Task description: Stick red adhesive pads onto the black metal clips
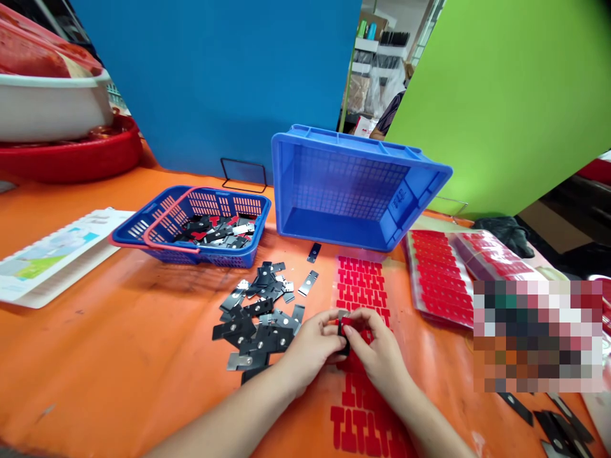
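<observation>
Small flat black metal plate, long axis roughly upright, sits pinched between our left hand and right hand, above the glossy sheet of red T-shaped stickers on the orange table.

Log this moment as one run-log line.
left hand: holds black part | right hand: pinches same part | below: red sticker sheet | left: pile of black parts | behind: tipped blue crate

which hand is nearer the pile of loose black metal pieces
Left. The left hand lies right beside the pile of black metal pieces, at its right edge; the right hand sits farther right, over the red sticker sheet.
</observation>
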{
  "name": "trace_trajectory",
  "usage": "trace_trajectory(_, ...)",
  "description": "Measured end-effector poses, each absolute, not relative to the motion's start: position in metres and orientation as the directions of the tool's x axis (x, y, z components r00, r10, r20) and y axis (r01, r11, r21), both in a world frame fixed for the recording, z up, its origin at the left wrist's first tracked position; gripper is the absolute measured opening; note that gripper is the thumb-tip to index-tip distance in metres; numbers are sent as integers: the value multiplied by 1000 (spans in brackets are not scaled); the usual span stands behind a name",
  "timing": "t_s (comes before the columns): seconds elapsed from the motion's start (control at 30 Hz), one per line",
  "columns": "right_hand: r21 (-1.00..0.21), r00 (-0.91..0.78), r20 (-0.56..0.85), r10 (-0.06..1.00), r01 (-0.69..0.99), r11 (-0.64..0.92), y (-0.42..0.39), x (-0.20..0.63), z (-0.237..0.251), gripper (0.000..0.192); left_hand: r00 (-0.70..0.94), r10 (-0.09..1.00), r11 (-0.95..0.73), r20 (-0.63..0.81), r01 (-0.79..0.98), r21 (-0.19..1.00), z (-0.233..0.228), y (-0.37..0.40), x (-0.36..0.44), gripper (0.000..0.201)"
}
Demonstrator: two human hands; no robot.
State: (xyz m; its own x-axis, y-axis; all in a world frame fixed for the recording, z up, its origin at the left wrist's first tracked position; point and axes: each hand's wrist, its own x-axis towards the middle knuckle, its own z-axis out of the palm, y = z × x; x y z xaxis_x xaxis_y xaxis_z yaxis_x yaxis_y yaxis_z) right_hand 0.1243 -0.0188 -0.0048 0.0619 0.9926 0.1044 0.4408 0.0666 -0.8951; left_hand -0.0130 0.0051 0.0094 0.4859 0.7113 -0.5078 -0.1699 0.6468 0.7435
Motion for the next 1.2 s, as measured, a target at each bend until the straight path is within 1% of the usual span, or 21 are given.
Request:
trace_trajectory(0.33,-884,68,97,993,465,54,-19,124,-5,12,493,713,642,-499,-170,748,8,4,-14,41)
trace_trajectory(0.6,-880,60,116,991,469,75,-19,124,-6,12,488,716,639,-500,-170,750,8,5,-14,44)
trace_trajectory(0.8,-890,42,125,991,446,93,-18,124,-6,13,473,713,649,-517,-167,742,10,6,-13,51)
trace_trajectory(1.03,-891,20,118,993,443,97,-19,124,-1,14,492,714,626,-497,-130,769,11,7,-14,44)
trace_trajectory(1.2,-882,21,109,994,464,87,-19,125,-1,16,492,708,628,-507,-110,770,11,7,-14,44)
